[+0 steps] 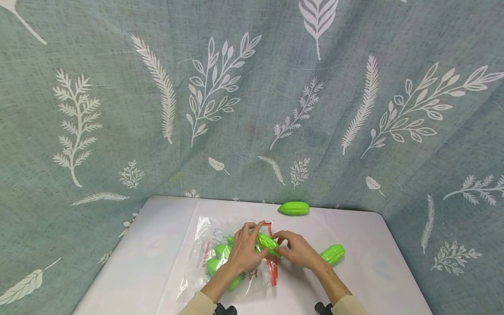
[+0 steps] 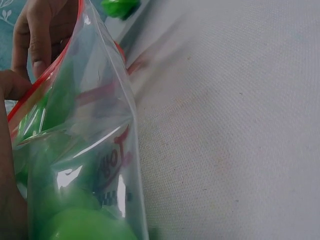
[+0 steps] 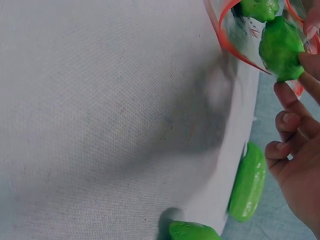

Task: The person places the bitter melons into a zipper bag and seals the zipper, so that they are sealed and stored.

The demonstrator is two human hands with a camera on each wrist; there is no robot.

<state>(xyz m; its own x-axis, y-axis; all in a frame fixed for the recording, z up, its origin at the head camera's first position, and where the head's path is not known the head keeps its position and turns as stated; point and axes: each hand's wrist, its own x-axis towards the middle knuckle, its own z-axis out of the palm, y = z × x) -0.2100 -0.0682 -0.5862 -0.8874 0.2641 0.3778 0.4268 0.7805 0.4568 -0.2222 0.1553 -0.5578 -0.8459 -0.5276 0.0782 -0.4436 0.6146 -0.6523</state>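
Observation:
A clear zip bag point(image 1: 197, 273) with a red-edged mouth lies on the table, its opening toward the right. Several smooth green toy pieces point(image 1: 222, 251) show through its plastic. My left hand point(image 1: 246, 249) grips the bag near the mouth, fingers at the upper rim and thumb lower. A ridged green toy gourd point(image 1: 267, 243) lies partly within the red-edged mouth. My right hand point(image 1: 297, 249) pinches its outer end between thumb and finger. In the right wrist view, the gourd's blunt end point(image 3: 281, 50) sits inside the red rim and the other fingers are loosely curled.
Another ridged green gourd point(image 1: 294, 208) lies near the table's back edge. One more point(image 1: 333, 254) rests to the right of my right forearm. A leaf-patterned grey-green cloth point(image 1: 252, 109) hangs behind and beside the white table point(image 1: 362, 280).

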